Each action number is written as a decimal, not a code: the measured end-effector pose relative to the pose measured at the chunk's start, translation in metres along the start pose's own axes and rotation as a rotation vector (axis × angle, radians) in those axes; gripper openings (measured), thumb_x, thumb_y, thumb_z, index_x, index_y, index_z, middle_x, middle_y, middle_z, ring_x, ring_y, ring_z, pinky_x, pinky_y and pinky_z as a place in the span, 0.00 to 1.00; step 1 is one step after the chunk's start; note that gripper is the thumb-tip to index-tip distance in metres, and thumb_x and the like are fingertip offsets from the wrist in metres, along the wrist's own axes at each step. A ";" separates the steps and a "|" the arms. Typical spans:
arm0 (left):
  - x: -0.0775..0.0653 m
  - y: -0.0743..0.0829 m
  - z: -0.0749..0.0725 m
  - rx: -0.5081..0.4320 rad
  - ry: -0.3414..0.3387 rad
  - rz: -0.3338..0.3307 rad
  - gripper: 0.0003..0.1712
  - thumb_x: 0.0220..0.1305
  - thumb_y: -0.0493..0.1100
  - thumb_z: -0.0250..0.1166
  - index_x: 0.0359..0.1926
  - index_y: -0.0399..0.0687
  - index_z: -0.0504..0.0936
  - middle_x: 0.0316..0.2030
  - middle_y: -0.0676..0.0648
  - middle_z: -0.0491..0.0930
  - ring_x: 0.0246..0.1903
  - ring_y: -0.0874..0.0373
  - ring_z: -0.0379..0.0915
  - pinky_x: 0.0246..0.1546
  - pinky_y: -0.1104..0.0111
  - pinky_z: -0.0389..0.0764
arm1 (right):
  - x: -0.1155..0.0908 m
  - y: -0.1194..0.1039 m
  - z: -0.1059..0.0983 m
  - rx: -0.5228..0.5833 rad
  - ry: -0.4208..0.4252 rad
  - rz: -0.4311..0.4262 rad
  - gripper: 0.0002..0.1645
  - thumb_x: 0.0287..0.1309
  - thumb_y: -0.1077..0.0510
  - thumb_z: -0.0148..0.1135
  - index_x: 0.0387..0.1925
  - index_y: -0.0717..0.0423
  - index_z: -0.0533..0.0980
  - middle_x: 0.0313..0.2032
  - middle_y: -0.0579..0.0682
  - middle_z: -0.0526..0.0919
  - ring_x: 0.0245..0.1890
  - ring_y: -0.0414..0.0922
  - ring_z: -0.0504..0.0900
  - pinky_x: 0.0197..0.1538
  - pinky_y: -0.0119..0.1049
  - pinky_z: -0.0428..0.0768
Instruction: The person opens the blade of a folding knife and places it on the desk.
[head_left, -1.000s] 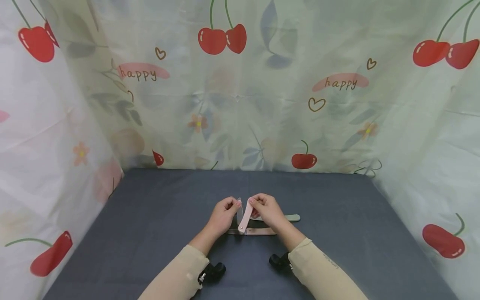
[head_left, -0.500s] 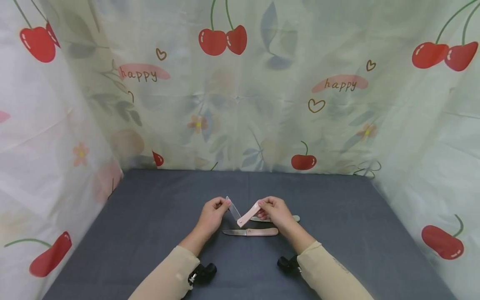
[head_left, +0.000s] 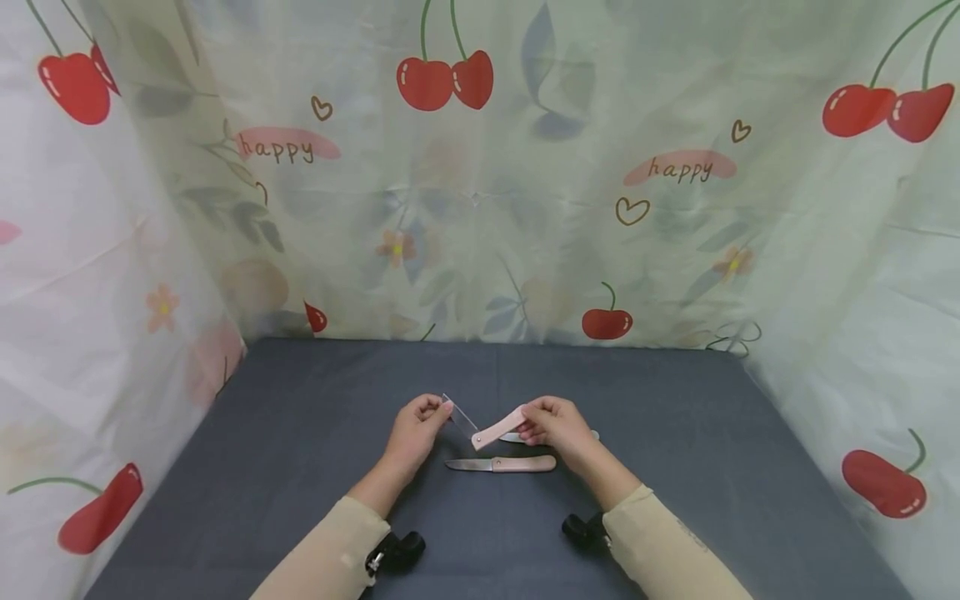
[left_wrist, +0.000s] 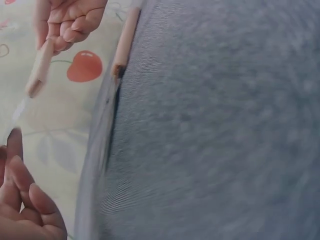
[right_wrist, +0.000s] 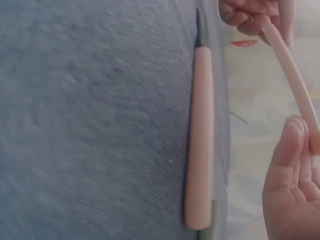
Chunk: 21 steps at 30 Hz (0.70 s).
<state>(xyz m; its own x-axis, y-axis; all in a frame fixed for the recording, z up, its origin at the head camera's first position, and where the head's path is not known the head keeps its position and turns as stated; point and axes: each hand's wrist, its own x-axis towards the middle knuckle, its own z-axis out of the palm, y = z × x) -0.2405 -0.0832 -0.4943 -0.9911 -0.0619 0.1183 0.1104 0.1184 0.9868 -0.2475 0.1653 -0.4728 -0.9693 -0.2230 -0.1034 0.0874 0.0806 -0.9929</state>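
A pink-handled folding knife point(head_left: 498, 428) is held up above the table between both hands, its blade swung part way out in a wide V. My left hand point(head_left: 411, 433) pinches the thin blade point(head_left: 463, 422) near the tip. On the other side, my right hand point(head_left: 561, 429) pinches the end of the handle, which also shows in the right wrist view as a curved pink handle point(right_wrist: 291, 70). Below them another pink-handled knife point(head_left: 525, 464) lies unfolded on the cloth, blade pointing left. Behind the right hand a pale green knife point(head_left: 513, 437) is partly hidden.
A dark grey cloth point(head_left: 337, 392) covers the table. Printed curtains point(head_left: 480, 208) stand around its back and sides. Black wrist cameras point(head_left: 405, 550) sit under the forearms, just above the table's near part.
Both hands have moved apart, left hand leftward and right hand rightward. The held knife's blade has swung from a narrow V to a wide one, uncovering the pink knife on the table.
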 end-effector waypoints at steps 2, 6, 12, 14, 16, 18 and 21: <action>-0.004 0.011 -0.002 0.004 -0.027 -0.014 0.08 0.69 0.38 0.65 0.37 0.35 0.79 0.30 0.37 0.83 0.28 0.60 0.71 0.32 0.69 0.70 | 0.000 -0.002 -0.002 -0.011 -0.029 0.004 0.11 0.70 0.63 0.56 0.42 0.72 0.75 0.28 0.53 0.84 0.27 0.42 0.82 0.33 0.34 0.83; -0.003 0.015 -0.007 0.038 -0.085 -0.032 0.06 0.67 0.35 0.65 0.39 0.34 0.77 0.33 0.35 0.85 0.30 0.60 0.74 0.36 0.66 0.72 | 0.000 -0.005 -0.005 -0.071 -0.088 0.018 0.10 0.68 0.63 0.58 0.40 0.71 0.77 0.27 0.53 0.84 0.25 0.42 0.82 0.32 0.34 0.82; 0.002 0.011 -0.014 0.094 -0.190 -0.051 0.06 0.65 0.35 0.67 0.36 0.38 0.77 0.29 0.41 0.84 0.24 0.61 0.67 0.27 0.68 0.65 | 0.004 -0.006 -0.012 -0.160 -0.204 0.026 0.10 0.66 0.64 0.59 0.41 0.71 0.78 0.28 0.54 0.84 0.26 0.42 0.82 0.33 0.35 0.82; 0.001 0.012 -0.016 0.119 -0.220 -0.049 0.07 0.65 0.36 0.67 0.35 0.38 0.76 0.28 0.40 0.84 0.23 0.61 0.63 0.25 0.68 0.62 | 0.005 -0.007 -0.014 -0.195 -0.240 0.020 0.10 0.67 0.63 0.60 0.41 0.70 0.79 0.29 0.55 0.85 0.27 0.42 0.82 0.34 0.35 0.83; 0.001 0.011 -0.018 0.143 -0.239 -0.044 0.08 0.66 0.37 0.67 0.34 0.39 0.76 0.27 0.39 0.84 0.22 0.61 0.62 0.25 0.68 0.62 | 0.005 -0.010 -0.016 -0.232 -0.273 0.011 0.11 0.67 0.61 0.61 0.41 0.69 0.79 0.30 0.56 0.85 0.27 0.43 0.82 0.35 0.36 0.83; 0.001 0.011 -0.019 0.160 -0.254 -0.041 0.09 0.66 0.37 0.67 0.32 0.39 0.75 0.27 0.39 0.84 0.22 0.61 0.63 0.25 0.69 0.62 | 0.004 -0.011 -0.016 -0.267 -0.310 -0.001 0.11 0.68 0.60 0.61 0.41 0.68 0.80 0.31 0.57 0.85 0.27 0.43 0.82 0.35 0.37 0.82; 0.003 0.010 -0.021 0.153 -0.283 -0.030 0.10 0.68 0.36 0.65 0.32 0.36 0.74 0.27 0.37 0.83 0.23 0.59 0.66 0.26 0.69 0.64 | 0.002 -0.015 -0.016 -0.307 -0.341 -0.012 0.12 0.69 0.59 0.62 0.41 0.67 0.80 0.31 0.56 0.85 0.27 0.43 0.81 0.36 0.38 0.82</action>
<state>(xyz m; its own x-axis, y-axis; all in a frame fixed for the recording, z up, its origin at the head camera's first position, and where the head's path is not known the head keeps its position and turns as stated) -0.2407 -0.1035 -0.4821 -0.9775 0.2084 0.0331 0.0900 0.2699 0.9587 -0.2546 0.1791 -0.4574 -0.8341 -0.5290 -0.1563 -0.0457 0.3486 -0.9361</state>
